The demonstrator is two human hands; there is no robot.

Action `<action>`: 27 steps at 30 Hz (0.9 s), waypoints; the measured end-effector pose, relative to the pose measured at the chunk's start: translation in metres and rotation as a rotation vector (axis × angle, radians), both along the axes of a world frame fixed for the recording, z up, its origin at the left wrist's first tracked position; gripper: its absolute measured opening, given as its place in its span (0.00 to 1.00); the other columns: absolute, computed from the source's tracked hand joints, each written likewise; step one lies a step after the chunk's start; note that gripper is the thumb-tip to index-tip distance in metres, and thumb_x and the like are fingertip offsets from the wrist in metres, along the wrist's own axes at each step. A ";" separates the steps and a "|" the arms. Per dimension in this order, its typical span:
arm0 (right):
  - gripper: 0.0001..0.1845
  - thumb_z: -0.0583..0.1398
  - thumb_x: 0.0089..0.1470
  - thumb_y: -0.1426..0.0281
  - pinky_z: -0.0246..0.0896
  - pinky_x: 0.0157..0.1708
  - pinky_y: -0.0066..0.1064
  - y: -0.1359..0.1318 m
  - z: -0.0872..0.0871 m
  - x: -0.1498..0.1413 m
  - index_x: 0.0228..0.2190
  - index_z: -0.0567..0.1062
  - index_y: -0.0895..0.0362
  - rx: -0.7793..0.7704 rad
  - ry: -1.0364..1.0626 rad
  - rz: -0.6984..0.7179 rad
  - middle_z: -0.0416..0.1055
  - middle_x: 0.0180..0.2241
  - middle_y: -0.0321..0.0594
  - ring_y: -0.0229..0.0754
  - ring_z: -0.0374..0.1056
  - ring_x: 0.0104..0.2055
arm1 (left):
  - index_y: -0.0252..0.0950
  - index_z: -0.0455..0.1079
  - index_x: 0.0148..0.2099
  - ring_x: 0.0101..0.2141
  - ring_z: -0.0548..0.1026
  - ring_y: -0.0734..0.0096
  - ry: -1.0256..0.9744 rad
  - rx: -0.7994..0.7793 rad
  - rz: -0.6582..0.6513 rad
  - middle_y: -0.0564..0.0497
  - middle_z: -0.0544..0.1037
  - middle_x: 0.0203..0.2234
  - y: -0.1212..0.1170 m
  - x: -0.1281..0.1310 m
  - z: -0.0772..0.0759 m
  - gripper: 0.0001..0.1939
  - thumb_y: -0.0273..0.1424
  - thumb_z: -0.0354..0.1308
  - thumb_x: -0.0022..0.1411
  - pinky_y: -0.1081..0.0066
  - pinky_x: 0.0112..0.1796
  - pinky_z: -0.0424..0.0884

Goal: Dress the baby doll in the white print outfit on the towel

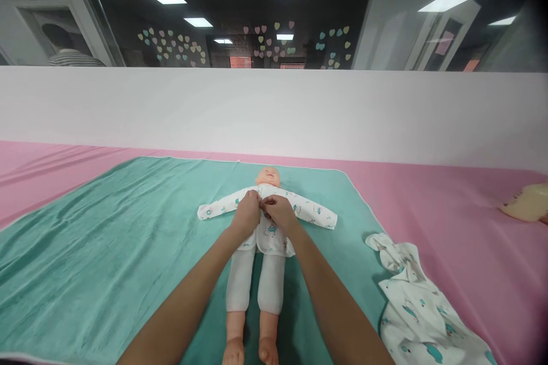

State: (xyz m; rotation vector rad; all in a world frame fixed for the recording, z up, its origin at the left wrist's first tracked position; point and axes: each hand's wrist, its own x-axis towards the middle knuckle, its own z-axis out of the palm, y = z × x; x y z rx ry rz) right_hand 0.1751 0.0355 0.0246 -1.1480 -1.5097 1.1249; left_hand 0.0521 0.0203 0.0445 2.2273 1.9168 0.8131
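Bare left hand and right hand pinched the white printed-cloth top at the pinkish plastic doll's chest, seemingly fastening; next needed aligned edges

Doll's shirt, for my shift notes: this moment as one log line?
left hand, right hand: pinching at shirt front | doll: face up, arms spread | patterned cloth: crumpled, right

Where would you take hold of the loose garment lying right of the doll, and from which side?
Probably by the bunched far end of the garment, with the right hand coming from above and the left. That end narrows into raised folds that look easy to pinch, while the wider near part lies spread out, offering less to grip.
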 end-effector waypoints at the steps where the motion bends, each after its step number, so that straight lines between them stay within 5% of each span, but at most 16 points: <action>1: 0.09 0.59 0.42 0.65 0.51 0.16 0.23 0.000 0.000 0.000 0.25 0.73 0.57 0.003 -0.001 -0.002 0.66 0.19 0.34 0.32 0.59 0.18 | 0.35 0.61 0.35 0.32 0.68 0.67 -0.086 -0.009 -0.014 0.47 0.70 0.32 0.002 -0.002 -0.001 0.07 0.25 0.42 0.61 0.69 0.32 0.61; 8: 0.12 0.59 0.43 0.61 0.48 0.13 0.23 -0.005 0.000 0.000 0.24 0.72 0.57 0.019 0.008 -0.019 0.62 0.16 0.32 0.31 0.54 0.15 | 0.36 0.63 0.30 0.30 0.67 0.68 -0.362 -0.032 -0.100 0.50 0.71 0.27 0.005 -0.008 0.002 0.09 0.30 0.44 0.60 0.70 0.32 0.61; 15: 0.15 0.60 0.43 0.60 0.54 0.17 0.23 -0.006 -0.002 0.008 0.31 0.71 0.58 0.001 0.145 0.014 0.66 0.22 0.34 0.33 0.62 0.20 | 0.34 0.66 0.42 0.28 0.68 0.72 -0.722 -0.137 -0.180 0.52 0.71 0.27 -0.002 -0.016 -0.002 0.13 0.35 0.48 0.58 0.73 0.30 0.63; 22: 0.14 0.58 0.45 0.68 0.62 0.27 0.26 -0.026 -0.002 0.009 0.38 0.69 0.56 0.084 0.096 0.048 0.68 0.34 0.37 0.34 0.65 0.28 | 0.36 0.67 0.41 0.32 0.69 0.70 -0.415 -0.032 -0.072 0.51 0.72 0.30 -0.004 -0.010 -0.006 0.14 0.38 0.53 0.55 0.71 0.35 0.63; 27: 0.20 0.58 0.48 0.71 0.59 0.47 0.34 -0.111 0.004 0.049 0.46 0.67 0.52 0.264 -0.168 0.090 0.64 0.46 0.40 0.39 0.63 0.47 | 0.37 0.64 0.31 0.31 0.68 0.68 -0.126 0.059 -0.037 0.51 0.71 0.28 -0.005 -0.002 0.001 0.07 0.35 0.50 0.56 0.71 0.31 0.58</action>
